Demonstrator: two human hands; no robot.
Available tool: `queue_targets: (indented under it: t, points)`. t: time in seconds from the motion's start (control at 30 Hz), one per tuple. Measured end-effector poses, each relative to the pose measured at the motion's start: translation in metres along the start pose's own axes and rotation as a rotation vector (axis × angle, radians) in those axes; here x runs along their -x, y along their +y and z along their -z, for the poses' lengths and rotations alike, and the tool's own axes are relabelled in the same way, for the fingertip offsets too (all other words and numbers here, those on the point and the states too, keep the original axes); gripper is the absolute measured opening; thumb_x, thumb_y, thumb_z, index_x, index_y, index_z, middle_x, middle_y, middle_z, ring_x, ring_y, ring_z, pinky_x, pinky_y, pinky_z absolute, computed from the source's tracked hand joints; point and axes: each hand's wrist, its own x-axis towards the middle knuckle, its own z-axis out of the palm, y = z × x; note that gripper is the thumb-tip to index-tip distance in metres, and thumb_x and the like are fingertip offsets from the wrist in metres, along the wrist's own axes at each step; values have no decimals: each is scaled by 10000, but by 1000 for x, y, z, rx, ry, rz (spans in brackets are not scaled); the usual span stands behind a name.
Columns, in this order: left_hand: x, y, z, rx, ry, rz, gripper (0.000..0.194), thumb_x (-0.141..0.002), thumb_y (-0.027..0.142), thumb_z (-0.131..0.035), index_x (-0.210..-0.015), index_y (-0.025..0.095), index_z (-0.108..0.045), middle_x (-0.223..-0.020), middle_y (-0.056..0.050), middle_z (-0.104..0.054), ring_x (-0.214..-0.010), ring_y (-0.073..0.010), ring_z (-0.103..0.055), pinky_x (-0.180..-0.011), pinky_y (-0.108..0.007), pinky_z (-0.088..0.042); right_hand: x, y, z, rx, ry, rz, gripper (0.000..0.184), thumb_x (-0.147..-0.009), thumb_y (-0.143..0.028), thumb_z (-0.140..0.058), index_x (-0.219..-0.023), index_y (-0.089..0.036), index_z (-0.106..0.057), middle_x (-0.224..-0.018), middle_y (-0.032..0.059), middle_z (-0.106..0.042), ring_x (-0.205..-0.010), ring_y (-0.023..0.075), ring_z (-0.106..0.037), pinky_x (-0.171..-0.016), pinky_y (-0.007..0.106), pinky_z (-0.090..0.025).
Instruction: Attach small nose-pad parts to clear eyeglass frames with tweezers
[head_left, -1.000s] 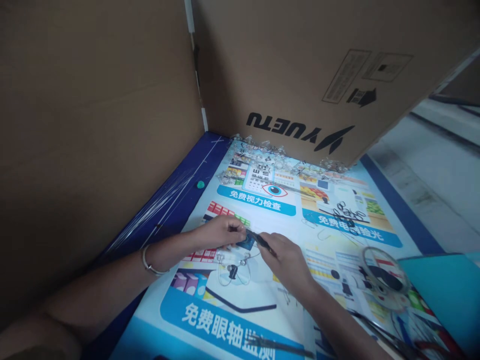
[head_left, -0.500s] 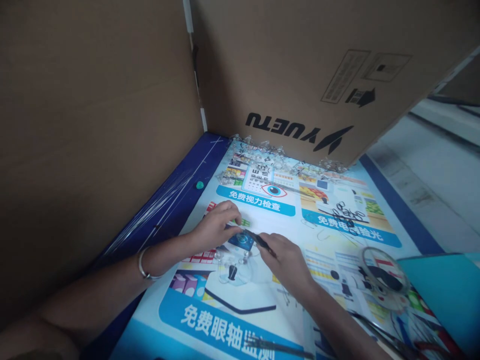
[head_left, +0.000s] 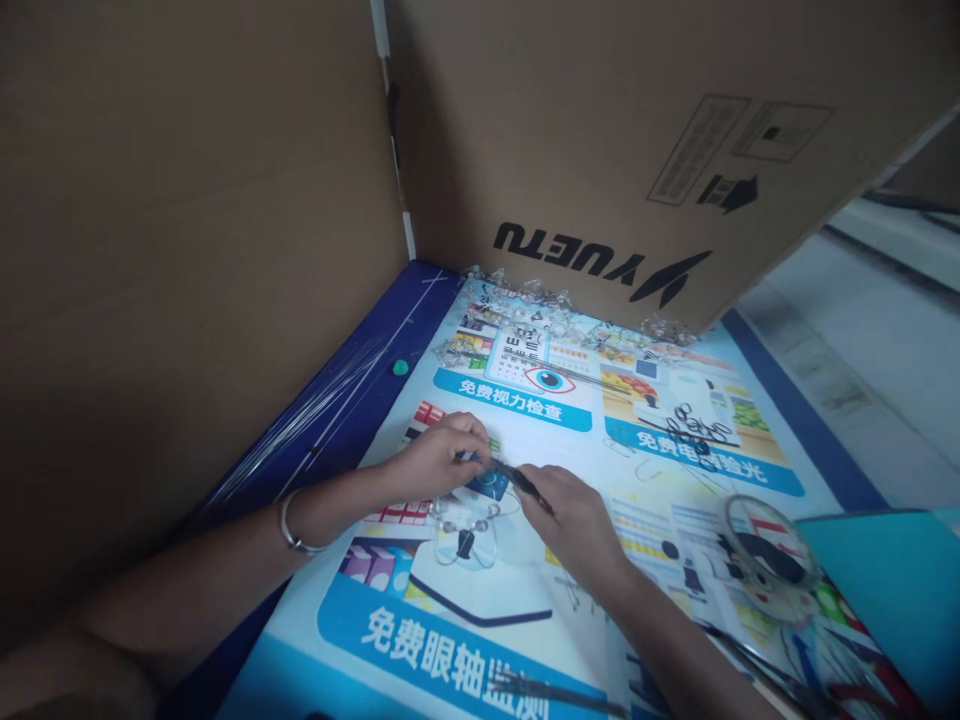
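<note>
Below both hands, at the near edge of the view, a dark strip [head_left: 555,692] lies across the printed sheet [head_left: 525,590]. Nearer the wearer than the right hand and off to its right is a long dark tool [head_left: 750,655], partly cut off by the frame. A round clear ring-shaped item [head_left: 772,545] sits to the right of the right hand, with a teal panel [head_left: 877,580] beyond it on that side.

Just below the left hand is the clear beaded wire piece [head_left: 465,530], its beads in a curve above pale loops; whether it hangs or lies flat cannot be told. The right hand [head_left: 574,510] is closed around a slim dark tool [head_left: 525,485], whose tip points at the left hand. The left hand [head_left: 446,455] has thumb and fingers curled almost together beside that tip; whether a wire is pinched there cannot be told.

Farther out, past the right hand and to its right, is a cluster of small black rings [head_left: 697,428]. Beyond the left hand, on the blue border, rests a green lump [head_left: 400,368], with thin pale strands [head_left: 307,425] to that hand's left. Farthest from both hands, clear beaded pieces [head_left: 551,310] line the foot of a cardboard panel [head_left: 600,150].
</note>
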Motion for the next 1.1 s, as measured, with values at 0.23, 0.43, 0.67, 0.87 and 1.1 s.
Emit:
queue_targets:
  t: [0.23,0.43,0.67,0.87,1.1]
  points:
    - [-1,0,-6,76,-30,85,25,-709,162,-620,-724,174,-636,-883,-31,-555,-897,-157,-501,-825,-292,-392,0,0,-3,-9,30,18,174,-842,-243,-454,-941,-195,-588,-783,40,-621,-726,149,-572,-656,259,-457]
    - [0,2,-7,48,-20,69,74,-741,127,-565,-696,166,-609,-852,-25,-559,-865,-147,-507,-808,-286,-395,0,0,-2,-7,9,23,167,-839,-239,-458,-937,-180,-580,-781,47,-610,-737,159,-561,-661,274,-454]
    - [0,-1,-7,57,16,55,89,-748,111,-552,-701,158,-611,-799,-18,-554,-845,-136,-522,-785,-254,-405,-2,4,7,-24,101,-5,173,-830,-234,-466,-956,-181,-570,-780,42,-608,-708,152,-551,-657,272,-453]
    - [0,-2,-7,65,1,37,85,-765,128,-547,-725,151,-619,-784,-15,-567,-822,-129,-523,-764,-238,-407,-1,-4,12,53,180,63,183,-837,-218,-460,-977,-164,-563,-790,53,-608,-741,162,-543,-690,293,-432]
    - [1,-6,-8,53,23,32,72,-775,139,-548,-758,154,-617,-795,-12,-561,-838,-132,-513,-767,-245,-401,0,-9,16,226,-45,168,197,-828,-207,-485,-993,-160,-582,-800,54,-599,-762,170,-523,-689,289,-368]
